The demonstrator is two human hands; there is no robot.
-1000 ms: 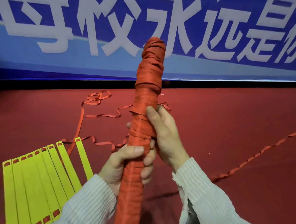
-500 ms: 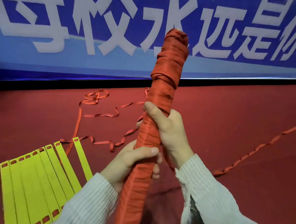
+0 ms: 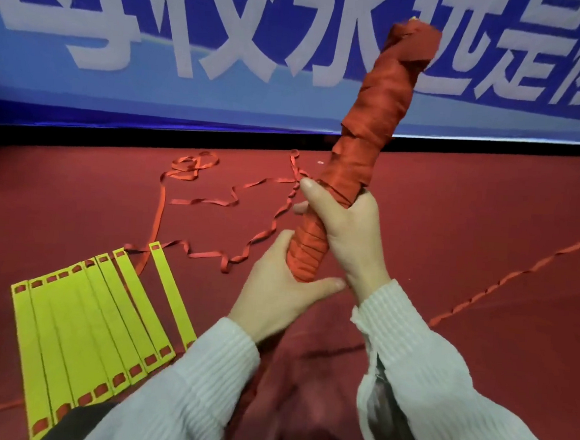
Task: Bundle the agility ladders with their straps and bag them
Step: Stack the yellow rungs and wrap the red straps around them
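One ladder's basically bundled: the orange roll (image 3: 366, 146) at center frame is gripped by right hand (image 3: 346, 230) and left hand (image 3: 277, 287), both curled around it. Yellow rungs (image 3: 85, 325) and strap (image 3: 221, 201) at lower left aren't done. No bag in sight.

rungs (image 3: 96, 323) left of bundle (image 3: 374, 122) | banner (image 3: 157, 38) behind | straps (image 3: 228, 201) probably between

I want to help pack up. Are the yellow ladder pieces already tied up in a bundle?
No, the yellow rungs lie fanned out flat on the red floor, with their orange strap trailing loose beside them.
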